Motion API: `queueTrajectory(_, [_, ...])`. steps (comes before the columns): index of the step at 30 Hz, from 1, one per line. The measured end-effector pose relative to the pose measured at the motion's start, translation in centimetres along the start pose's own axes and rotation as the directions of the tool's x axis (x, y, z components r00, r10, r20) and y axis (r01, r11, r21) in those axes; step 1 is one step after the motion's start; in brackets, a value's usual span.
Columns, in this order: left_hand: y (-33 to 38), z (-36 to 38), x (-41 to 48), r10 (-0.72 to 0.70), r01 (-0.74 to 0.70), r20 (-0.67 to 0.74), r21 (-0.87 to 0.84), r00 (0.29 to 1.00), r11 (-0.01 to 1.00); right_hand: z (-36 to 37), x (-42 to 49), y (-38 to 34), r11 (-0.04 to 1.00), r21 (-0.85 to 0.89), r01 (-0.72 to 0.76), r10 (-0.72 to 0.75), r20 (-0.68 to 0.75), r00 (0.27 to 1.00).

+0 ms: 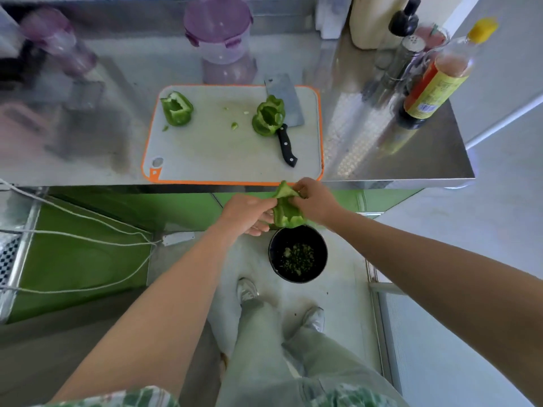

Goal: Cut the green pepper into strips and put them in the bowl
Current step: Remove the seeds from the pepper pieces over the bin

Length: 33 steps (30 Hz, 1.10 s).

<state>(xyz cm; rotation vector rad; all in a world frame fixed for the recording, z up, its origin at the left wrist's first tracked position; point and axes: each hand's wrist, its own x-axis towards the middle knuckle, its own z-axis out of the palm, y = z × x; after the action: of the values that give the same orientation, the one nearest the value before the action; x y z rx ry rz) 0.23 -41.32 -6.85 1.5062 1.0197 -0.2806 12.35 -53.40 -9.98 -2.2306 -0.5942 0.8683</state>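
Head view. Item: green pepper piece (287,214), which you are holding off the counter, above a dark container (321,255). Your left hand (249,211) is gripping its left side; your right hand (314,201) is pinching its top flap. A left pepper half (177,108) and a right pepper half (268,116) are lying on the cutting board (220,148).

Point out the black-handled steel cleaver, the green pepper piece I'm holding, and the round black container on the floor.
Black-handled steel cleaver (289,96): head view, blade.
Held green pepper piece (286,215): head view, lower half.
Round black floor container (316,239): head view, inner wall.
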Motion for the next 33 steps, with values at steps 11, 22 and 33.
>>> queueTrajectory(11, [4.2,-11.2,7.5,0.124,-0.112,-0.415,0.053,0.901,0.992,2.0,9.6,-10.2,0.96,-0.224,0.166,-0.184,-0.058,0.981])
queueTrajectory(22, [6.9,-18.9,14.3,0.387,-0.094,-0.564,0.478,0.729,0.873,2.4,15.5,-14.2,0.876,-0.466,0.125,-0.182,-0.081,0.98])
queueTrajectory(33, [7.3,-20.9,17.8,0.366,-0.144,-0.478,0.438,0.799,0.887,2.7,20.4,-14.8,0.534,-0.844,-0.038,-0.181,-0.158,0.971])
